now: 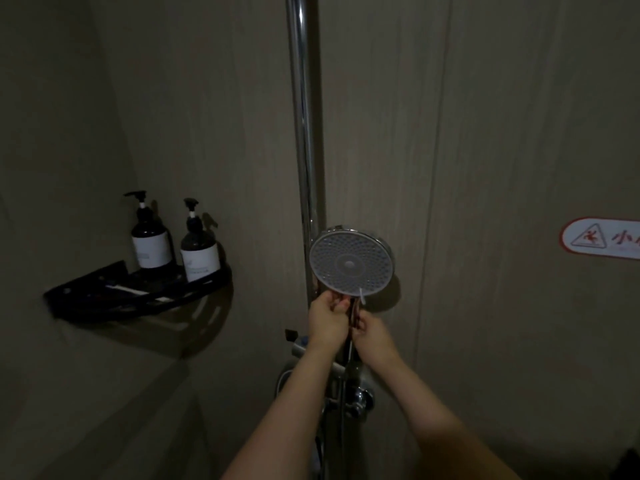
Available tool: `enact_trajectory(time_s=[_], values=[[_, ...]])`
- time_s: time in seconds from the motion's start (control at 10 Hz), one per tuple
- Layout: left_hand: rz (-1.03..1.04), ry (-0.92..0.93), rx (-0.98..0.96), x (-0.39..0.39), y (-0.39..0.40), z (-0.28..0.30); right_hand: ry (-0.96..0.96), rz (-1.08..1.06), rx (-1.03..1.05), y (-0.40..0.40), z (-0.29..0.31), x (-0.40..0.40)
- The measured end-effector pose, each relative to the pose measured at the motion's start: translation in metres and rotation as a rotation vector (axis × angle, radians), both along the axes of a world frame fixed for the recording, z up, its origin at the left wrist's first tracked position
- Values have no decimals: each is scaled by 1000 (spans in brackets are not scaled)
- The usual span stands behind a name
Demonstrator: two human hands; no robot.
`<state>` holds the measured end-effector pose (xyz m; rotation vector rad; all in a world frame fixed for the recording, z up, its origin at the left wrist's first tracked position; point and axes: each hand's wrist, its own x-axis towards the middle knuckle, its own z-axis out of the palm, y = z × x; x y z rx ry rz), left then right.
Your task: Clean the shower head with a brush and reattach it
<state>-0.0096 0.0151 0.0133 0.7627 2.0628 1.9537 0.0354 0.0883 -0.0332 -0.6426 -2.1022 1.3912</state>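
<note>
Pale grey head (351, 263), dotted all over. Chrome rail (300, 116). Black shelf (138, 296) at nine o'clock holds dark bottles (150, 237), white labels. Red-edged white sign (602, 239) at three.

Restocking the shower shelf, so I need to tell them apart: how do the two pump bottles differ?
The left bottle stands taller and further back on the black corner shelf; the right bottle is shorter and nearer the rim. The left pump points left, the right pump toward the camera. Both are dark with pale labels and black pumps.

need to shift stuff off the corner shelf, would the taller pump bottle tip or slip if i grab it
The taller pump bottle looks tall and narrow, so a push up high could probably tip it. Its smooth dark body may be slippery if wet. It stands close beside the second bottle, so it might knock it.
</note>
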Motion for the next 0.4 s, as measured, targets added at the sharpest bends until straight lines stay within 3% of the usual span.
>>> enact_trajectory(time_s=[0.3, 0.4], values=[[60, -37, -87, 13, -17, 3, -145, -137, -1, -10, 21, 16], [40, -143, -61, 16, -41, -6, -98, -214, -217, -25, 27, 22]])
